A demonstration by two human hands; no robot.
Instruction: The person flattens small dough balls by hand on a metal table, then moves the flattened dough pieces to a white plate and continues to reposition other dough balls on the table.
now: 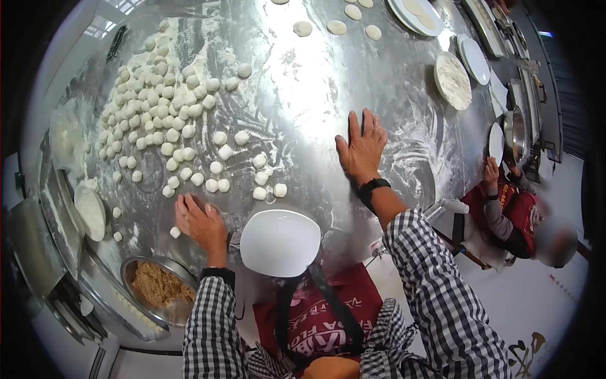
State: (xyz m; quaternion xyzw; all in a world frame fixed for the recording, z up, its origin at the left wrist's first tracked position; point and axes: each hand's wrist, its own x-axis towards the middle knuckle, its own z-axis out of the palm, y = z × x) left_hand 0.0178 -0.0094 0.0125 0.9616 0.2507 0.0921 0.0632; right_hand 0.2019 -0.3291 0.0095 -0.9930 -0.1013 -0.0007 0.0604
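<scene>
Many small white dough balls (151, 104) lie in a loose cluster on the floured metal table (297, 164). My left hand (201, 224) rests at the near edge of the cluster, beside a single dough ball (175, 232), its fingers spread and holding nothing visible. To the right, my right hand (363, 145) lies palm down on the bare metal with its fingers apart. Between my forearms, at the table's near edge, is a white square-shaped bowl (280, 243). A metal bowl of brown filling (159, 284) is left of my left sleeve.
Flattened dough rounds (336, 27) and white plates (416, 14) are at the far side. A bowl of flour (452, 81) stands far right, another flour bowl (89, 213) at the left. A co-worker (514, 215) at the right holds a white plate (496, 144).
</scene>
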